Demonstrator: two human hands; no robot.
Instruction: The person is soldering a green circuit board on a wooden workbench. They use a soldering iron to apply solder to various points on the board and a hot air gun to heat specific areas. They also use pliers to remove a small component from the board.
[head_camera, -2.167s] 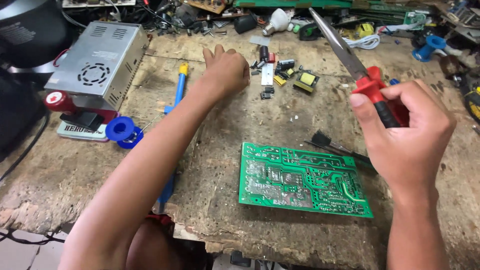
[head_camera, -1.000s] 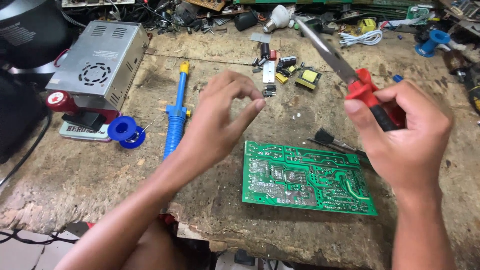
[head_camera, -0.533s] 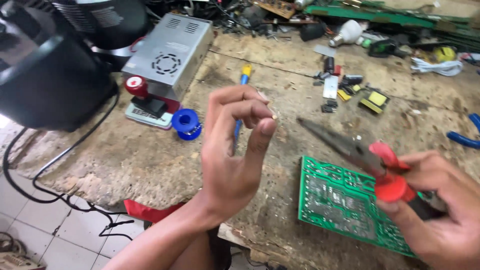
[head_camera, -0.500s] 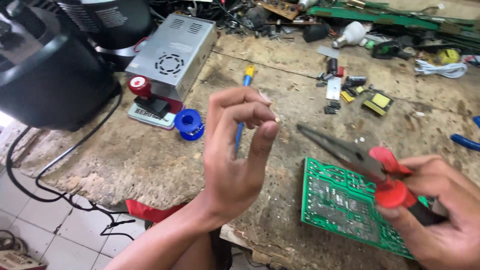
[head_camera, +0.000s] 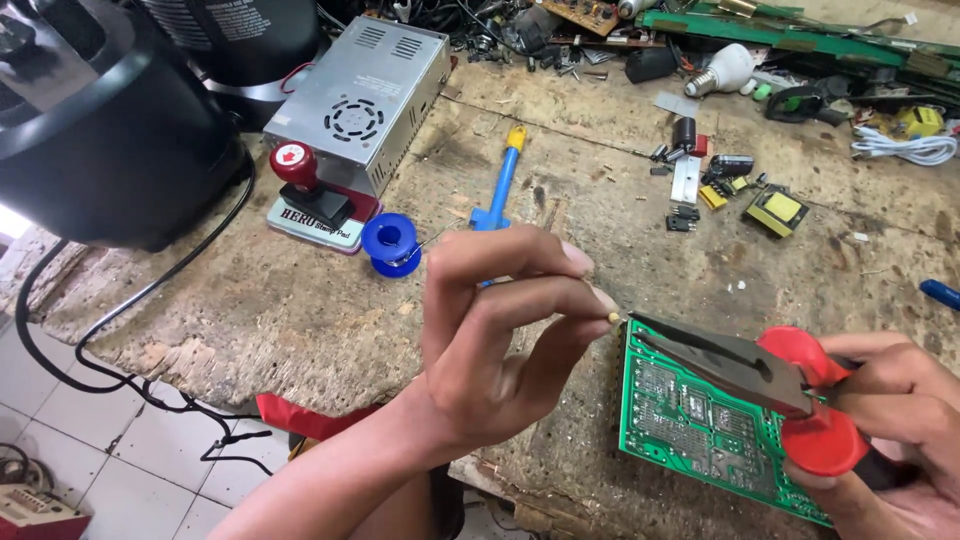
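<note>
Tiny yellowish component (head_camera: 613, 317), pinched in left hand (head_camera: 500, 340) fingertips, meets red-handled pliers (head_camera: 745, 370) gripped by right hand (head_camera: 900, 420), above the green circuit board (head_camera: 700, 430).

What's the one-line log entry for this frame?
left hand: pinches small yellowish part | right hand: grips red-handled pliers, tips at part | below: green circuit board

1. The tabletop (head_camera: 300, 310) is worn, stained wood with a chipped near edge.
2. A green circuit board (head_camera: 700, 430) lies flat at that near edge.
3. A blue spool (head_camera: 390, 243) sits just beside a blue, yellow-tipped tool (head_camera: 500, 185).
4. A grey metal box (head_camera: 365, 100) stands at the far left.
5. Small loose parts (head_camera: 720, 185), perhaps capacitors and transformers, lie scattered near a white bulb (head_camera: 722, 70).
</note>
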